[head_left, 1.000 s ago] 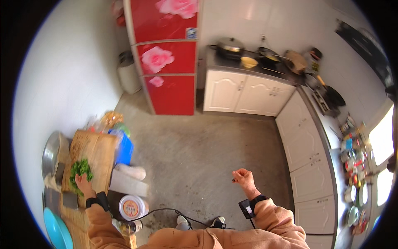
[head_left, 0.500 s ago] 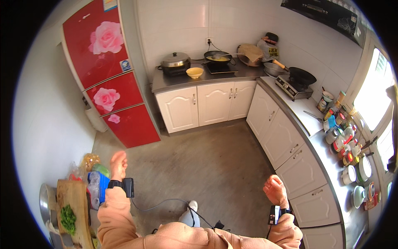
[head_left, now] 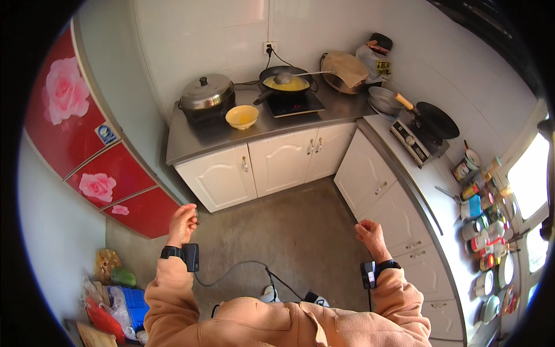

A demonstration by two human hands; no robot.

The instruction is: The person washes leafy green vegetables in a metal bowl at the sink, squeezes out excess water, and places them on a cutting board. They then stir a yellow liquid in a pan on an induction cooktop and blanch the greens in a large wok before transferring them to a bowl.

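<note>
My left hand [head_left: 183, 224] hangs over the floor in front of the red fridge, its fingers curled in and nothing visible in them. On the other side, my right hand [head_left: 373, 238] is held before the white cabinet doors, also loosely closed and holding nothing that shows. Neither hand touches anything. Ahead on the counter, a black frying pan [head_left: 267, 94] with yellow food in it sits on an induction cooker [head_left: 296, 106]. A metal ladle [head_left: 283, 78] rests in the pan. Left of it stands a yellow bowl [head_left: 241, 121] with a little yellow residue inside.
A lidded steel pot [head_left: 207, 93] stands left of the bowl. On the right counter are a wok [head_left: 433, 120] on a gas stove [head_left: 411, 142], a metal bowl [head_left: 385, 99] and several jars. The fridge [head_left: 104, 156] is at left. A cable [head_left: 234, 266] hangs between my wrists.
I have moved forward, so the counter, pan and bowl are closer and the chopping board has slid toward the lower edge. Both hands have turned inward, their fingers still curled.
</note>
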